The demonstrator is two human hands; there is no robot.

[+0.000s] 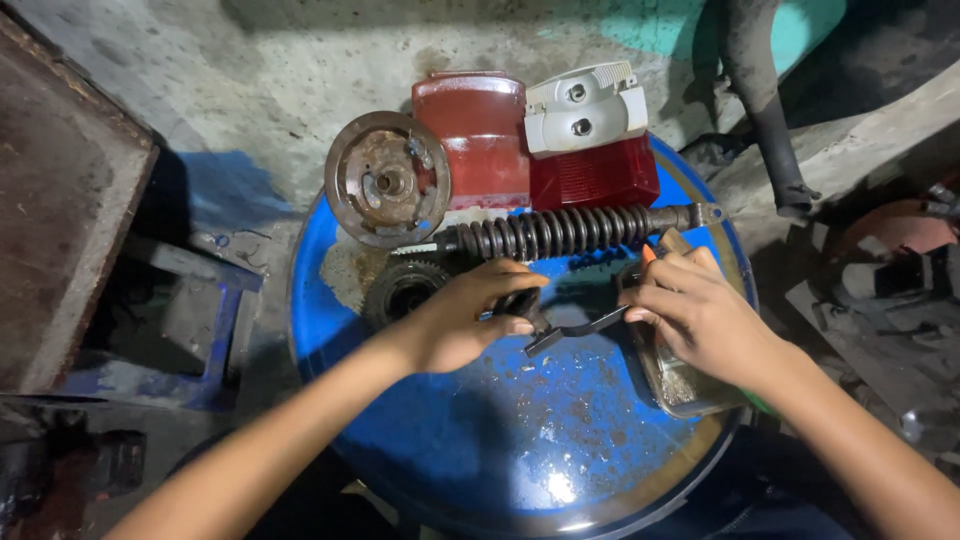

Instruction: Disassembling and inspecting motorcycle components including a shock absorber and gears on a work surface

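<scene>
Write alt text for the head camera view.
Two bare hands, left and right, hold a dark bent metal bracket over a blue drum lid. Behind them lie a coil-spring shock absorber, a gear, a rusty round plate, a red panel and a tail-light unit. A metal tray sits under the right hand.
</scene>
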